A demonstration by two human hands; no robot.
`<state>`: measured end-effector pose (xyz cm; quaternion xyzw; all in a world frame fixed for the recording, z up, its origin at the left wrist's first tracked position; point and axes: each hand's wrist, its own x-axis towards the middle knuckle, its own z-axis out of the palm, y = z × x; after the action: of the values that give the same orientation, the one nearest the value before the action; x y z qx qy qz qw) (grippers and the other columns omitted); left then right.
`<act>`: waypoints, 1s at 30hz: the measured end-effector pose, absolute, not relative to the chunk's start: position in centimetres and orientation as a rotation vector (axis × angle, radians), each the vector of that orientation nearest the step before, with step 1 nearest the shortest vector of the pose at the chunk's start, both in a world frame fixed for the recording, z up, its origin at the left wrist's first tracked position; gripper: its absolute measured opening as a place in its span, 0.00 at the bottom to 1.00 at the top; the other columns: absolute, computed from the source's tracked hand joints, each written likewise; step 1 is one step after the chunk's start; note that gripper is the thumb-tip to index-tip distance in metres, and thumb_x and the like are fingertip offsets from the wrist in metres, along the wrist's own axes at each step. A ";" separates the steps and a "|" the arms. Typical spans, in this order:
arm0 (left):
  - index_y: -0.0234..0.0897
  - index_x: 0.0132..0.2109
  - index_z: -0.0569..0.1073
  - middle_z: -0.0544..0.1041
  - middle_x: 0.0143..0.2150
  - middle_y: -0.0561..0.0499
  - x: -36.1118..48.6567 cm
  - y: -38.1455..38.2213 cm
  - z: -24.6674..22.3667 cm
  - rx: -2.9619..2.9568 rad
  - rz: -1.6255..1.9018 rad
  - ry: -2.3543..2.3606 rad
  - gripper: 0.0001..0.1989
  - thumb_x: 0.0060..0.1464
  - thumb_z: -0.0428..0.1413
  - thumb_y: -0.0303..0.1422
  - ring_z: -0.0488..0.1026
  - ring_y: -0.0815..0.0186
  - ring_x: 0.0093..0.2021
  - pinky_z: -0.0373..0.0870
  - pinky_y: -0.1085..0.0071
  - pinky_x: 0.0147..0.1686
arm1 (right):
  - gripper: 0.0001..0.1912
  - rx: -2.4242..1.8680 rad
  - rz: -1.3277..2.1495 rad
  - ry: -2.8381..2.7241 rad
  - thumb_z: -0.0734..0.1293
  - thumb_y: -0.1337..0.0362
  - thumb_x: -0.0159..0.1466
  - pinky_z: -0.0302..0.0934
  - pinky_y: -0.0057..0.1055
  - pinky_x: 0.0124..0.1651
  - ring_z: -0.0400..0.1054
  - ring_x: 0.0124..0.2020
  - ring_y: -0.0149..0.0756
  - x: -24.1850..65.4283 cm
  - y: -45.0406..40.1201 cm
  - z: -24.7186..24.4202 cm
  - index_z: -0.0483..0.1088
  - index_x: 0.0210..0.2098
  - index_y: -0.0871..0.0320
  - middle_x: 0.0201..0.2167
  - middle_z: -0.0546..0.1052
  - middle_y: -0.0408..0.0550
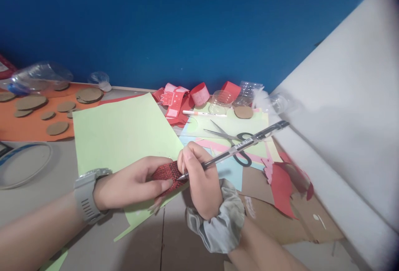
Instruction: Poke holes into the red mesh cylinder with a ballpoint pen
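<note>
My left hand (pixel 134 183), with a grey watch on its wrist, grips a small dark red patterned piece (pixel 165 173) between thumb and fingers. My right hand (pixel 201 179), with a grey scrunchie at the wrist, is closed round a black and clear pen (pixel 232 151). The pen's tip points left and down onto the patterned piece. Both hands are over the lower right part of a light green paper sheet (pixel 118 134). My fingers hide part of the patterned piece.
Black-handled scissors (pixel 232 137) lie on coloured paper beyond my right hand. Cardboard discs (pixel 31 102) rest on orange paper at the left. Red paper rings (pixel 200 93) and clear plastic pieces stand by the blue wall. A hoop (pixel 46 161) lies at the far left.
</note>
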<state>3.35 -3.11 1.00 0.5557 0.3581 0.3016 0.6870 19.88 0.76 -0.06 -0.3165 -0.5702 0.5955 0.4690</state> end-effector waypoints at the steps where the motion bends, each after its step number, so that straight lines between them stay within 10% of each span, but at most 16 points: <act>1: 0.36 0.36 0.67 0.69 0.25 0.54 3.3 -3.1 1.0 1.247 0.679 0.799 0.14 0.69 0.54 0.39 0.64 0.69 0.24 0.69 0.71 0.29 | 0.19 -0.770 1.460 -1.396 0.60 0.64 0.70 0.50 0.29 0.26 0.50 0.23 0.29 19.9 0.8 -0.1 0.54 0.22 0.54 0.20 0.56 0.38; 30: 0.36 0.35 0.65 0.63 0.27 0.58 3.6 -3.0 1.5 1.365 0.703 0.960 0.05 0.58 0.56 0.28 0.59 0.71 0.25 0.60 0.74 0.23 | 0.19 -0.674 1.370 -1.376 0.60 0.67 0.71 0.50 0.27 0.26 0.50 0.23 0.28 19.9 0.5 -0.7 0.56 0.24 0.54 0.20 0.57 0.37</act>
<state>3.61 -3.02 1.54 0.5932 0.4169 0.3054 0.6173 19.89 0.49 -0.69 -0.2808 -0.5732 0.5706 0.5167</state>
